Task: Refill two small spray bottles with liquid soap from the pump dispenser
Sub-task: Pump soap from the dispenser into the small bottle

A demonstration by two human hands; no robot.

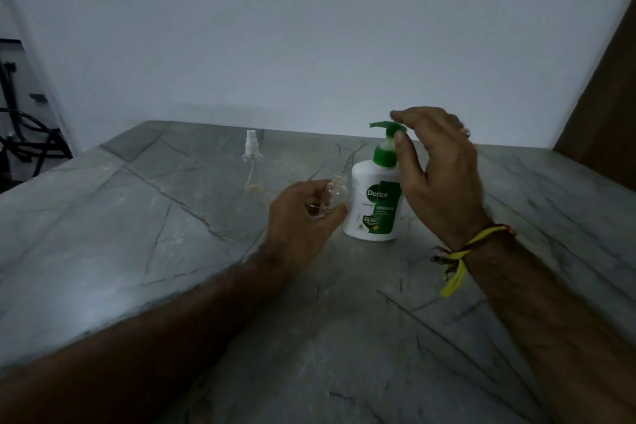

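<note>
A white pump dispenser with a green pump head and green label stands upright on the grey stone table. My right hand hovers at the pump head, forefinger on top and thumb by the green collar, fingers loosely spread. My left hand grips a small clear spray bottle with its cap off, tilted, its threaded neck just left of the dispenser and below the spout. A second clear spray bottle with its white sprayer on stands farther back to the left.
A plain white wall runs behind the table. Dark cables and a stand sit past the table's left edge. A brown panel rises at the far right. Threads are tied around my right wrist.
</note>
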